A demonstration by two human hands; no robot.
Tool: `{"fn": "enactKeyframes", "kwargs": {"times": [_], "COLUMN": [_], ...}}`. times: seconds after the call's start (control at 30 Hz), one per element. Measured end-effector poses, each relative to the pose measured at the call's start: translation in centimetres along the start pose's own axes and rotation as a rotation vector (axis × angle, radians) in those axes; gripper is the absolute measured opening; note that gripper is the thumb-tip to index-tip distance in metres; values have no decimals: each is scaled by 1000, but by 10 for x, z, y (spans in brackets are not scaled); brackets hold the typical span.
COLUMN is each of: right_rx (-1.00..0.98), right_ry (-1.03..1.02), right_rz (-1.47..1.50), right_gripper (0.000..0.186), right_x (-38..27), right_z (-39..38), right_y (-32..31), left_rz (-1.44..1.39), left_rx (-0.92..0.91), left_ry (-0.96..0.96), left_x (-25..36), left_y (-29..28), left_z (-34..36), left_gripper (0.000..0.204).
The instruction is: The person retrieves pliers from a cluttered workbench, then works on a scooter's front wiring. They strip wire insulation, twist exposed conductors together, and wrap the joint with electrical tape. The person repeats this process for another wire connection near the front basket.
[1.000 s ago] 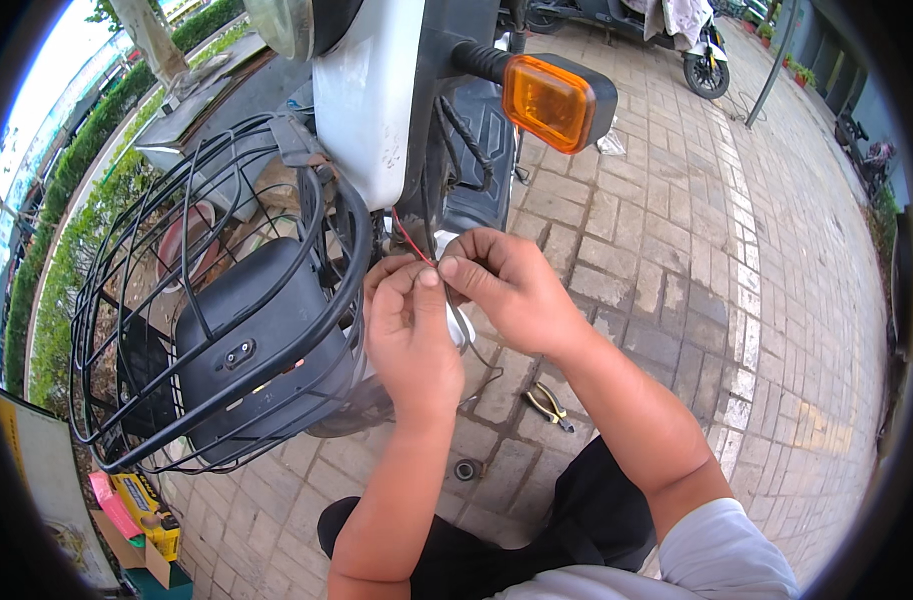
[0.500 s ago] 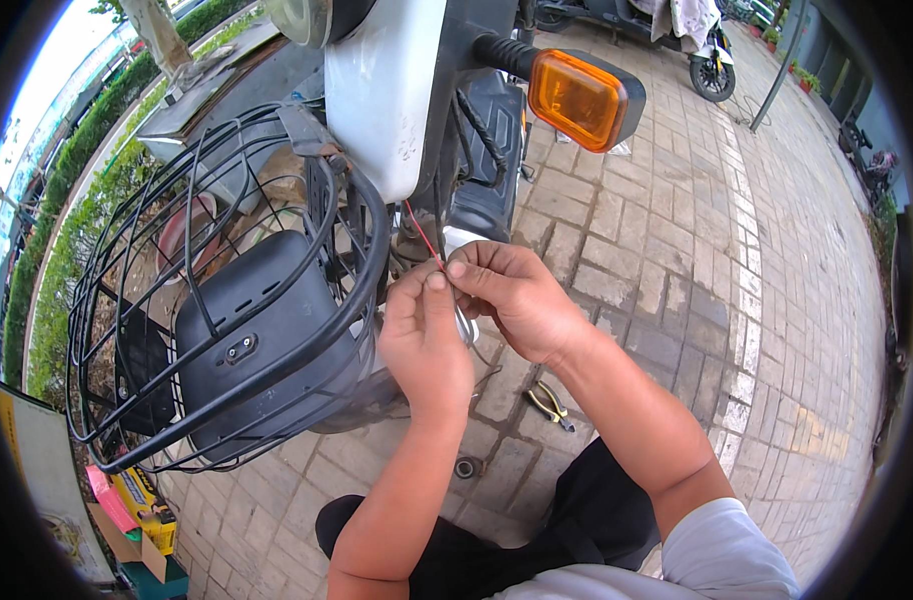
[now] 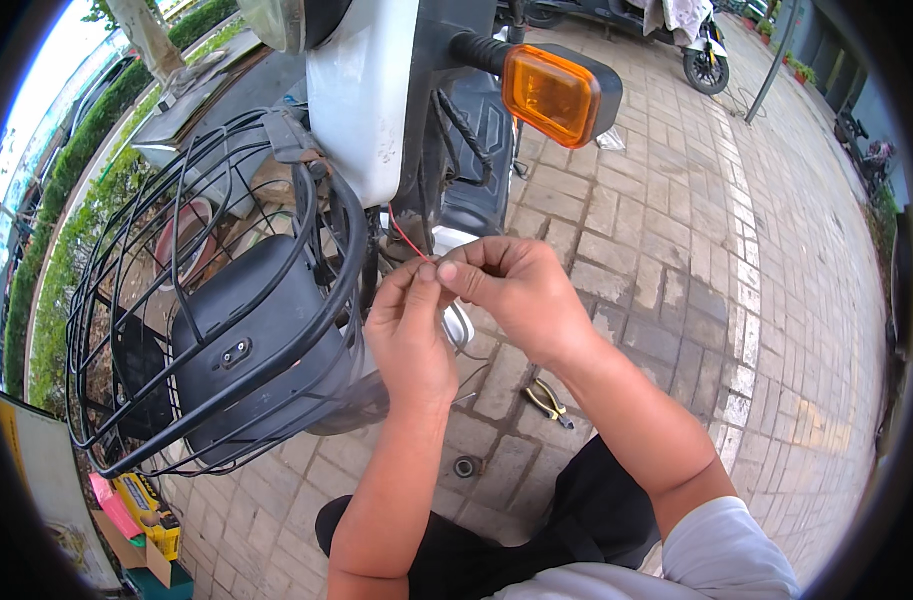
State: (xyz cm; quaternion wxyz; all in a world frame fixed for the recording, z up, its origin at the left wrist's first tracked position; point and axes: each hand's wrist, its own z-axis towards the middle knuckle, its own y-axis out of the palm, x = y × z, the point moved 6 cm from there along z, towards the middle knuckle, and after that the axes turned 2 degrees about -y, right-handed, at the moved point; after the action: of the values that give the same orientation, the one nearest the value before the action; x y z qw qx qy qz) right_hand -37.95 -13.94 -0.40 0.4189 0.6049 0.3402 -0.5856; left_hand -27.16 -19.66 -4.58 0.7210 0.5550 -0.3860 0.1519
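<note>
My left hand (image 3: 412,335) and my right hand (image 3: 522,305) meet with pinched fingertips around a thin red wire (image 3: 405,232), which runs down from under the scooter's white front panel (image 3: 357,110). Their exact grip on the end is hidden by the fingers. Dark cables (image 3: 439,150) hang beside it. An orange turn signal (image 3: 547,90) juts out above my right hand. A black wire basket (image 3: 262,370) with a dark plastic plate is just left of my hands.
Yellow-handled pliers (image 3: 547,402) and a small ring-shaped part (image 3: 467,467) lie on the paving. Boxes (image 3: 147,510) stand at the lower left. Another scooter (image 3: 707,65) and a metal pole (image 3: 772,75) are at the upper right; hedges line the left.
The view has shifted slightly back and forth. My hands stay pinched together on the wire, with only small movements of the fingers.
</note>
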Motion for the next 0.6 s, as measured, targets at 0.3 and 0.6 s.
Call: {"fn": "enactKeyframes", "kwargs": {"times": [0.3,0.6], "right_rx": [135,182], "right_ry": [-191,-917], "right_rz": [13,-694], "right_gripper": [14,25], "right_x": [14,-31], "right_z": [-16,-30], "right_y": [-2,-8], "left_rz": [23,312], "left_rx": [92,5], "left_ry": [-186,-72], "left_x": [-5,9], "left_y": [8,7], "left_z": [-3,1], "left_gripper": [15,17]}}
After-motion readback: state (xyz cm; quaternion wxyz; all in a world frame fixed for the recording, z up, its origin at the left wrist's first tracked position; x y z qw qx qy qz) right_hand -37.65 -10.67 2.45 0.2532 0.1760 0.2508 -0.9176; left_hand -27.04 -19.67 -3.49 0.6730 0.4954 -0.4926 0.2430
